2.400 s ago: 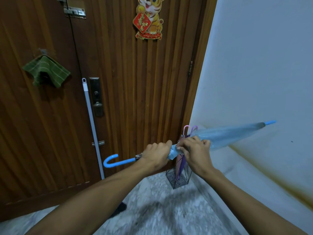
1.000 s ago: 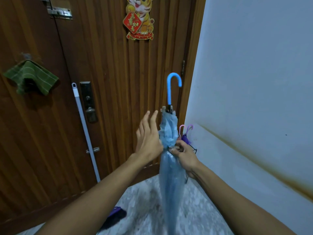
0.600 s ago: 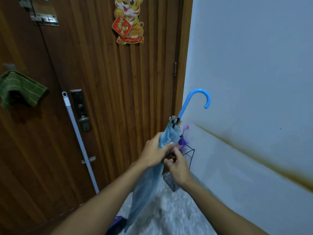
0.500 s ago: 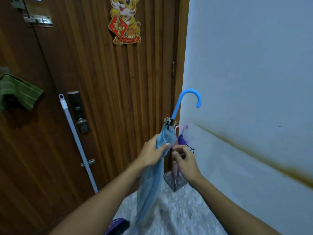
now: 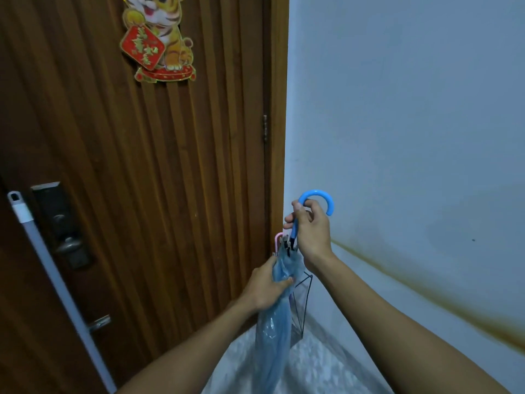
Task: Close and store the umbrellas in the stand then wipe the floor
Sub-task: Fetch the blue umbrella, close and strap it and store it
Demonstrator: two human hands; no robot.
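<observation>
I hold a folded light blue umbrella [image 5: 274, 331] upright, tip down, in front of the corner where door meets wall. My right hand [image 5: 311, 228] grips its curved blue handle near the top. My left hand [image 5: 265, 288] is wrapped around the bunched canopy lower down. Just behind it stands the black wire umbrella stand [image 5: 302, 305], mostly hidden by the umbrella. A pink umbrella handle [image 5: 278, 240] pokes up from the stand beside my right hand.
A brown slatted wooden door [image 5: 142, 194] fills the left, with a lock plate [image 5: 61, 223] and a tiger decoration [image 5: 157, 38]. A white mop pole [image 5: 54, 282] leans against the door. A pale wall [image 5: 412, 137] rises on the right. Speckled floor [image 5: 309, 365] lies below.
My right hand has moved up from the canopy to the blue handle. The umbrella stands more upright and closer to the stand. The view has shifted right.
</observation>
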